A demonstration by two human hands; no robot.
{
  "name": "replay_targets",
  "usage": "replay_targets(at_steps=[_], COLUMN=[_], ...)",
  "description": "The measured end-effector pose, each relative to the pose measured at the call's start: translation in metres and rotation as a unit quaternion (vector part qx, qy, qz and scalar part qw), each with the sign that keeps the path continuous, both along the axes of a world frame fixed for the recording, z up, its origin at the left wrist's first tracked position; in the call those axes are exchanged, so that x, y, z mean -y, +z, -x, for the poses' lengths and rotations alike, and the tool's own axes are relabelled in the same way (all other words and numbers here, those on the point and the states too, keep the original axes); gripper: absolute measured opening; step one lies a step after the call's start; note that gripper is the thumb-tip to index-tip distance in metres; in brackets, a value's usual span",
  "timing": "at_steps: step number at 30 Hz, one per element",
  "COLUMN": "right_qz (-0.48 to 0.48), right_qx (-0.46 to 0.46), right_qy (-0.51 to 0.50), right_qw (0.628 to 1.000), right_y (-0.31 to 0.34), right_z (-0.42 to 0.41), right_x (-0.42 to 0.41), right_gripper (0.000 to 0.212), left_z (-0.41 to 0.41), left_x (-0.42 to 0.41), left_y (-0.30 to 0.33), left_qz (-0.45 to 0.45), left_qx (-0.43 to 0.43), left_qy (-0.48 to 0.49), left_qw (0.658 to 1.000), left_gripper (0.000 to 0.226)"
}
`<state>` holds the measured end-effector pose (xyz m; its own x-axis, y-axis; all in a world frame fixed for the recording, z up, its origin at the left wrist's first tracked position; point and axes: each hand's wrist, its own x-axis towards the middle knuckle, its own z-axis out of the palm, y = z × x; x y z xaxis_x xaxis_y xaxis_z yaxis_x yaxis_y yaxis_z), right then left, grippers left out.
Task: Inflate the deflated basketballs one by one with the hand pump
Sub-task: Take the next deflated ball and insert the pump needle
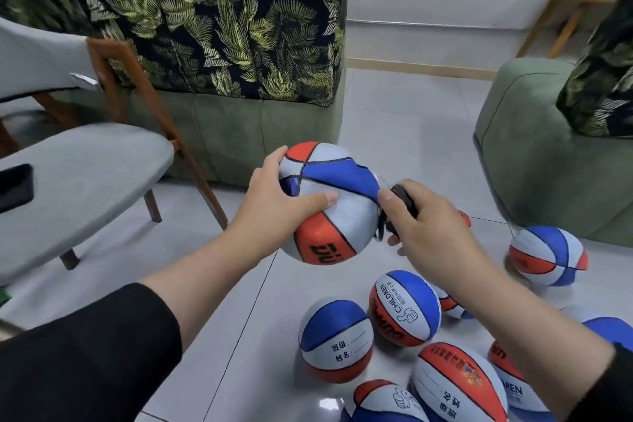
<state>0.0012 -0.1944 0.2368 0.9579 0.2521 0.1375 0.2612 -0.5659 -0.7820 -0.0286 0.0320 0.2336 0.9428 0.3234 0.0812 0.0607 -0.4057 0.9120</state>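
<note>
At the centre of the frame I have the basketball point(329, 202) lifted clear of the floor point(394, 113), its upper blue panel dented inward, so I judge it is short of air. My left hand point(274, 195) wraps its left side, thumb laid across the white panel and fingers curled over the top, which steadies it and turns the right side toward the tool. Just right of it, my right hand point(424, 219) is clenched round the dark hand pump point(404, 202), thumb on its upper end. The thin needle point(382, 180) points up-left and sits at the ball's right edge; I cannot tell whether it has entered the valve. I hold the pump this close, I think, to line the needle up square.

Below, in the lower right of the frame, the other basketballs point(404, 308) lie grouped on the tiles, near at hand for their turn. A grey chair point(68, 175) stands at the left, a green sofa point(239, 134) behind.
</note>
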Motion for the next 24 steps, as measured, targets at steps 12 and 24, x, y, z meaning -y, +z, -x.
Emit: replay_targets(at_steps=[12,24], right_qz=[-0.039,-0.063], right_qx=[0.020,-0.019], right_qy=[-0.072,-0.068], right_qw=[0.996,0.995], right_y=[0.003,0.000], right_z=[-0.015,-0.020], right_x=[0.008,0.001], right_gripper=[0.037,0.036], left_z=[0.016,0.012], left_x=[-0.003,-0.007], left_y=[0.011,0.010], left_qz=[0.026,0.084], left_qx=[-0.046,0.012], left_qy=[-0.138,-0.096], left_qw=[0.989,0.992], left_gripper=[0.115,0.049])
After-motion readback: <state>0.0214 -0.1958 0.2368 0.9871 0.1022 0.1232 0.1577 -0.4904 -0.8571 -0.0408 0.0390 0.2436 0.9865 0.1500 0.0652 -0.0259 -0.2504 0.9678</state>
